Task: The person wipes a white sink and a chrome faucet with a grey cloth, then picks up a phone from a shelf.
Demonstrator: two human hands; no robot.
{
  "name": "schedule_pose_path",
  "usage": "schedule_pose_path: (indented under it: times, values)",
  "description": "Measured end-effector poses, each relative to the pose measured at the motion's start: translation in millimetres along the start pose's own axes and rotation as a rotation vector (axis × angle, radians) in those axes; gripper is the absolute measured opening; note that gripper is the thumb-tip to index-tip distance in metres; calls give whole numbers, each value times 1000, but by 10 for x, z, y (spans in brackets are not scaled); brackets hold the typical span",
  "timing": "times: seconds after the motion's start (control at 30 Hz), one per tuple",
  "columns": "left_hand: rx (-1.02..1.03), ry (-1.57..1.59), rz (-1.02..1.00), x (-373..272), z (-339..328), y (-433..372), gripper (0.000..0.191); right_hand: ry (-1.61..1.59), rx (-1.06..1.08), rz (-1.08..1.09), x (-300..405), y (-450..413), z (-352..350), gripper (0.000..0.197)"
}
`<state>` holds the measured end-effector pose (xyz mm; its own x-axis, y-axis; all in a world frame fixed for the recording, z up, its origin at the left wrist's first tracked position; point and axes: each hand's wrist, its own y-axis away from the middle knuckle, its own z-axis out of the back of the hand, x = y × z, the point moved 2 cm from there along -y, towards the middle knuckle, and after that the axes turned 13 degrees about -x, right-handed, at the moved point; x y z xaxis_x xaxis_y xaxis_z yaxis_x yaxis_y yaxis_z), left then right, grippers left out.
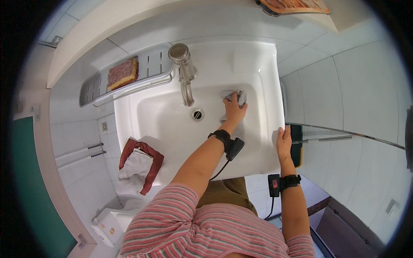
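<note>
My left hand (235, 109) is pressed on a crumpled grey cloth (241, 96) inside the white ceramic washbasin (167, 145), its fingers bent over the fabric. More grey, possibly cloth or shadow, shows beneath my left wrist. At the basin's right edge, my right hand (284, 143) grips the rim, with part of the fingers hidden on the outer side. A metal faucet (185, 75) stands at the back of the basin, its spout above the round drain (197, 114). Both wrists wear black straps with cabled boxes.
A grey slotted rack (155, 61) left of the faucet holds a two-layer sponge (124, 73). A dark red cloth (155, 167) and a white cloth (137, 164) drape over the basin's front left corner. Tiled walls enclose both sides. Below left is a white lidded box (108, 225).
</note>
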<state>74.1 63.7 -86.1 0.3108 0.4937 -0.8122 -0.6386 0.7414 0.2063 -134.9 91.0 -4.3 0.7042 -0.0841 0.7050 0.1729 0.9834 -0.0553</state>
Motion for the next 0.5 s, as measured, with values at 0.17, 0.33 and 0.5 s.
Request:
schedule_pose_path:
  times: [0.17, 0.33, 0.5]
  values:
    - [303, 155, -146, -182, 281, 20, 56, 2, -1, -30, -71, -12, 20, 23]
    - [80, 178, -320, -684, 659, 27, 49, -42, 4, -6, -59, -13, 6, 22]
    - [-188, -347, -558, -739, 538, -279, 48, -33, -6, -32, 2, 3, -15, 21]
